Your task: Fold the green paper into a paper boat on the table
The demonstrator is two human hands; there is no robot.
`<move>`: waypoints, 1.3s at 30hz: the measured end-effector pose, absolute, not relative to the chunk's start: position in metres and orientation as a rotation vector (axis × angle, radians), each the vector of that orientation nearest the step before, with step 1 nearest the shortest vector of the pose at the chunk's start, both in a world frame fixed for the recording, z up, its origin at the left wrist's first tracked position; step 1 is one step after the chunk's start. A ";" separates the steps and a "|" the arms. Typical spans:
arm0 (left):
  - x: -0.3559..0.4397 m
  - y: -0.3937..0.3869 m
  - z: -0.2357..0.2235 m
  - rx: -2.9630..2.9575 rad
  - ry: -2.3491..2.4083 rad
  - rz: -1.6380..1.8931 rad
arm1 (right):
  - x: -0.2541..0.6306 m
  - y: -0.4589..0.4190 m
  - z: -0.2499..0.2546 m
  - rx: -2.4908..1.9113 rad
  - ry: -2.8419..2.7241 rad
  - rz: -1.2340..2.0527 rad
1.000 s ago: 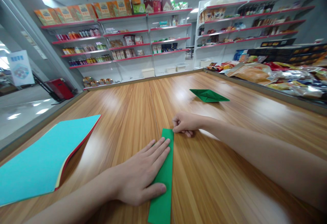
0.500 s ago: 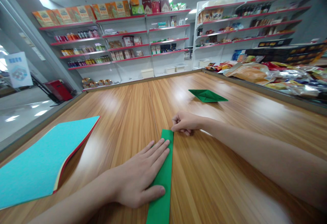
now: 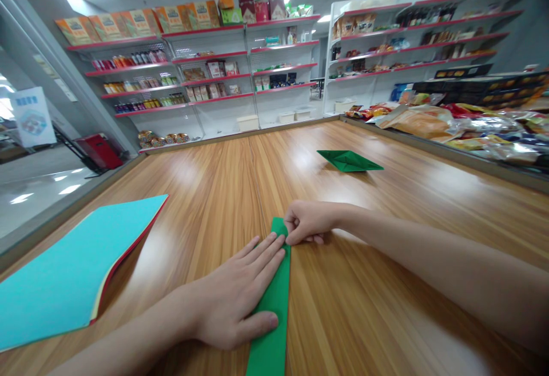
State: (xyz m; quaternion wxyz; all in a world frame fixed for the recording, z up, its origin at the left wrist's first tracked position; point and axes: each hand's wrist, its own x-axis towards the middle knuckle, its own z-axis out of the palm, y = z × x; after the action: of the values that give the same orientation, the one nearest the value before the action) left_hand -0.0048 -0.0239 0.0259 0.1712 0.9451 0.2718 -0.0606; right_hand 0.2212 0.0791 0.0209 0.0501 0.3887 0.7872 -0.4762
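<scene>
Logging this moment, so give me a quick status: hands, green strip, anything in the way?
Left hand flat on green strip. Right hand curled at its right edge, near far end. Strip flat on table; nothing else touching it.

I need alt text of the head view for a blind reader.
The left hand lies flat on a green paper strip on a wooden table, and the curled right hand touches the strip's right edge near the far end. Beyond lies a folded green paper; at left, a turquoise-topped paper stack; behind, stocked shelves.
</scene>
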 end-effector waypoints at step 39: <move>0.002 -0.017 0.028 2.703 0.737 -0.139 | 0.203 0.043 0.027 0.970 2.265 -1.479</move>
State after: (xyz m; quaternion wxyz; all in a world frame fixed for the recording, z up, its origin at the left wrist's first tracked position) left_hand 0.0020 -0.0166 0.0278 0.1672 0.9500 0.2591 -0.0489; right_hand 0.2025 0.0429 0.0273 0.1333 0.3345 0.7811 -0.5101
